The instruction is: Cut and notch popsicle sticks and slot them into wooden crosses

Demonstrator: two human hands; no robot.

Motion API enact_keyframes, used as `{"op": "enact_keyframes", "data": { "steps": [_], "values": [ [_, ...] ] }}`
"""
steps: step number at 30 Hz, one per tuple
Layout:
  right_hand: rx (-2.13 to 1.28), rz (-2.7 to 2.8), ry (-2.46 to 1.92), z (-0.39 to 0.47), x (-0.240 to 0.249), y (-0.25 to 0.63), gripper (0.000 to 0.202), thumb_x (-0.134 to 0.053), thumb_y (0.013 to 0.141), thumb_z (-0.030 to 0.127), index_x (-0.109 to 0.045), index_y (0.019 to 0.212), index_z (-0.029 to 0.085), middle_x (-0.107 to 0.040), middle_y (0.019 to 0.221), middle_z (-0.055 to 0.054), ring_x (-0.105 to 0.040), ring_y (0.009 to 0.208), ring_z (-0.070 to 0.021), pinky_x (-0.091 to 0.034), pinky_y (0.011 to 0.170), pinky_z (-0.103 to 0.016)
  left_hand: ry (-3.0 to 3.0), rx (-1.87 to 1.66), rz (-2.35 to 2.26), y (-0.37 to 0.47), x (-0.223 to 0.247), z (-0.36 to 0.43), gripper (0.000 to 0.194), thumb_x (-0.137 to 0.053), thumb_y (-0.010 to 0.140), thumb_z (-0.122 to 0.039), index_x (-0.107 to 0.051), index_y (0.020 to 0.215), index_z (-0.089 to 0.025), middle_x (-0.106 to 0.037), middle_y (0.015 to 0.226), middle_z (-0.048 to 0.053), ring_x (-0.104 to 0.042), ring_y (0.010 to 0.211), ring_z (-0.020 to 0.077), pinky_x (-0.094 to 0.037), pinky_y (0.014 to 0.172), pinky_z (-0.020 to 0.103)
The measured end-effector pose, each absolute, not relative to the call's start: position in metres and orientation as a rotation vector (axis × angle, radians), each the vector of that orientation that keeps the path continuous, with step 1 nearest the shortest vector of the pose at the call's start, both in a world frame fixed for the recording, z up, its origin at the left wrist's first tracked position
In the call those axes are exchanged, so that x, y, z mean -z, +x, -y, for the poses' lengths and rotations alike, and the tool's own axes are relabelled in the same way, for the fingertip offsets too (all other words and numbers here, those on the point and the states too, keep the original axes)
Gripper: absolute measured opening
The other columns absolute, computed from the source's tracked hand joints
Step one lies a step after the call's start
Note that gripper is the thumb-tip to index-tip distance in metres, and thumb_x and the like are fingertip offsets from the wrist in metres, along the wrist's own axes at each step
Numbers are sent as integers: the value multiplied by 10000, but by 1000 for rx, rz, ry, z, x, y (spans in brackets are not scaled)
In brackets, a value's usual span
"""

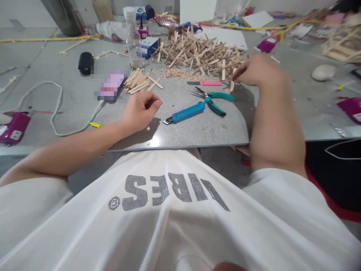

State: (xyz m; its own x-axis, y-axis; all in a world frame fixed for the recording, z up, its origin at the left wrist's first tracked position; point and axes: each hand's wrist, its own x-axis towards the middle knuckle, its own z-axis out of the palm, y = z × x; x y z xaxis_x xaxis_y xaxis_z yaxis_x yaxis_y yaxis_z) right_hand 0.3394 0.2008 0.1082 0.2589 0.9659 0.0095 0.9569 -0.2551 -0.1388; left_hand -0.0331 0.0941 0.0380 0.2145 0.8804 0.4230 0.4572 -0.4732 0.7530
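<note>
My left hand (142, 111) rests on the metal table with its fingers curled and thumb against the forefinger; nothing shows in it. Just beyond it lies a small heap of wooden craft sticks (138, 79). My right hand (254, 70) reaches to the right edge of a large pile of wooden craft sticks (197, 52), its fingertips pinched on one wooden craft stick (232, 83). Between the hands lie a blue utility knife (187, 112) with its blade tip out, green-handled needle-nose pliers (213, 101) and a pink-handled craft knife (208, 83). Wood chips (179, 73) are heaped before the pile.
A phone (113, 86) on a white cable (59, 101) lies left, near a black case (86, 63). A clear bottle (133, 41) stands behind the small heap. A white mouse (323, 72) and a wooden stick frame (342, 43) are at right. The table's front edge (180, 147) runs close to my body.
</note>
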Motion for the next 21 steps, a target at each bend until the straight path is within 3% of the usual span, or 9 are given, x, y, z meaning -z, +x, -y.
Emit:
{"op": "enact_keyframes", "data": {
  "steps": [3, 8, 14, 17, 21],
  "values": [
    [-73, 1840, -2389, -203, -106, 340, 126, -822, 914, 28, -890, 995, 96, -873, 1131, -118, -765, 970, -116, -472, 807, -367, 2036, -1190, -1230, -33, -39, -94, 164, -676, 935, -320, -702, 811, -216, -542, 636, -25, -413, 590, 120, -368, 619, 324],
    [-37, 1914, -2343, -205, -101, 344, 206, -781, 996, 100, -897, 1165, 121, -860, 1198, -143, -748, 995, -142, -447, 825, -367, 2048, -1178, -1251, -33, -41, -93, 145, -684, 926, -297, -694, 812, -208, -562, 640, -30, -418, 590, 112, -367, 611, 301],
    [4, 1922, -2280, -214, -91, 348, 333, -741, 975, 28, -895, 1223, 187, -853, 1243, -133, -723, 1032, -170, -464, 886, -343, 2039, -1168, -1253, -33, -42, -92, 160, -670, 923, -308, -702, 807, -202, -558, 637, -35, -423, 584, 108, -364, 616, 298],
    [83, 1848, -2258, -223, -85, 347, 392, -783, 980, 49, -865, 1344, 166, -797, 1392, -192, -699, 1238, -197, -476, 1008, -352, 2044, -1167, -1255, -33, -42, -92, 164, -665, 927, -300, -706, 805, -198, -585, 645, -28, -433, 588, 108, -362, 620, 295],
    [154, 1697, -2203, -232, -77, 351, 569, -851, 963, 88, -759, 1524, 113, -588, 1653, -284, -576, 1512, -259, -428, 1190, -366, 2043, -1157, -1262, -33, -44, -91, 154, -661, 929, -285, -726, 828, -189, -623, 669, -18, -461, 601, 110, -370, 630, 294]
  ]
}}
